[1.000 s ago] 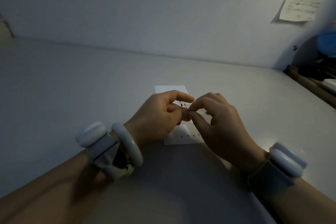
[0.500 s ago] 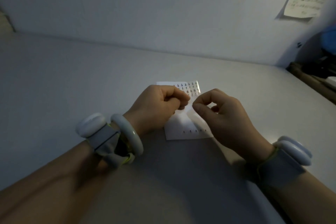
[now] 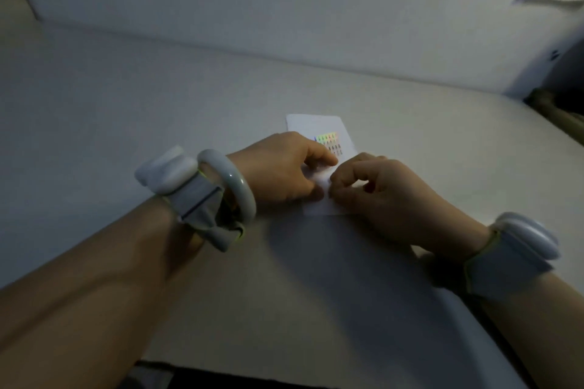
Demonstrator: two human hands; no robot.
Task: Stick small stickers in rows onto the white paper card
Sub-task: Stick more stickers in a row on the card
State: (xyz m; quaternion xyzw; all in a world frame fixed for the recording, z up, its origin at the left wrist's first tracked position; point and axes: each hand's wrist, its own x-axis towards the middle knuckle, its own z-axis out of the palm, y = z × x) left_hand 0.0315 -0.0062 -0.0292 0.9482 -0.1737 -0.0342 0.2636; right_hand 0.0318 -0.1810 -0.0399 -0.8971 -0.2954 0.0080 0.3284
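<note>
White rectangular paper card [image 3: 319,123] lies flat on the grey table [image 3: 158,98], centre frame. Small iridescent sticker sheet [image 3: 330,144] sits at its 12 o'clock half. Left hand [image 3: 281,167] curls onto the card; right hand [image 3: 376,189], at 4 o'clock, pinches at the surface, contents unresolved. Risk: dim light, crooked row.

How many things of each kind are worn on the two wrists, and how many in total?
Padded white wrist devices: 2, one on the left wrist, one on the right
Pale bangle: 1, on the left wrist
Total: 3
</note>
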